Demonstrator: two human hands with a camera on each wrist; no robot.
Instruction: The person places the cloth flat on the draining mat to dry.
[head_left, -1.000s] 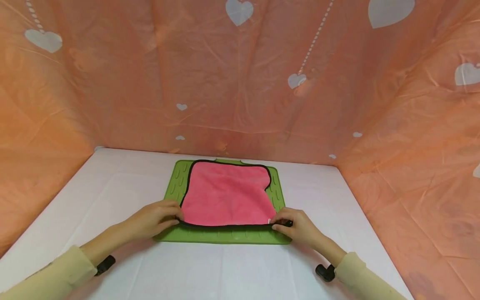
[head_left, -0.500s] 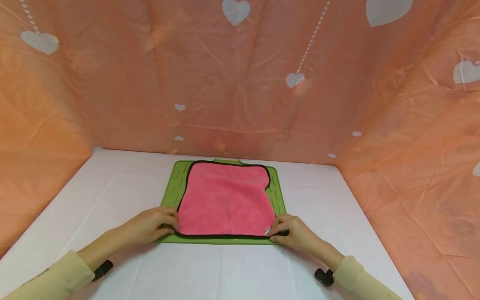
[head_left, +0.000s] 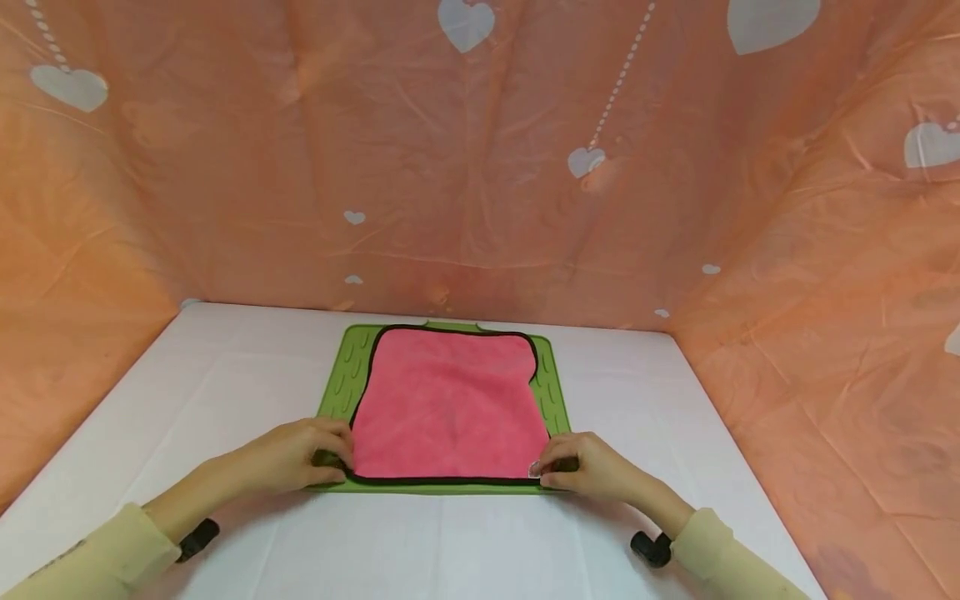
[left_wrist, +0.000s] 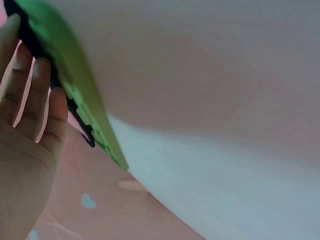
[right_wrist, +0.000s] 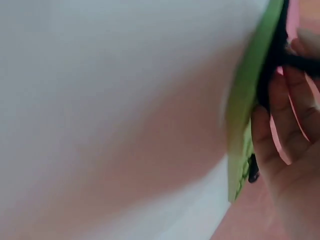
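Observation:
A pink cloth (head_left: pixel 450 404) with a black border lies spread over a green mat (head_left: pixel 347 375) with raised ridges. My left hand (head_left: pixel 303 454) pinches the cloth's near left corner. At the near right corner, beside a small white tag (head_left: pixel 534 469), my right hand (head_left: pixel 592 468) grips the border. A black strip (right_wrist: pixel 300 64) passes between the right fingers in the right wrist view. In the left wrist view the left fingers (left_wrist: pixel 37 85) lie along the black edge, just above the mat. The cloth's right edge bends inward near its far corner.
The mat lies on a white-covered table (head_left: pixel 442 550). Orange sheeting (head_left: pixel 465 208) with white hearts hangs behind and on both sides. A black wrist device (head_left: pixel 651 548) shows below the right sleeve, another (head_left: pixel 198 540) below the left.
Both hands have drawn the cloth's near edge toward the person, from over the mat's ridges to close to its near rim. The cloth now lies flatter and covers more of the mat.

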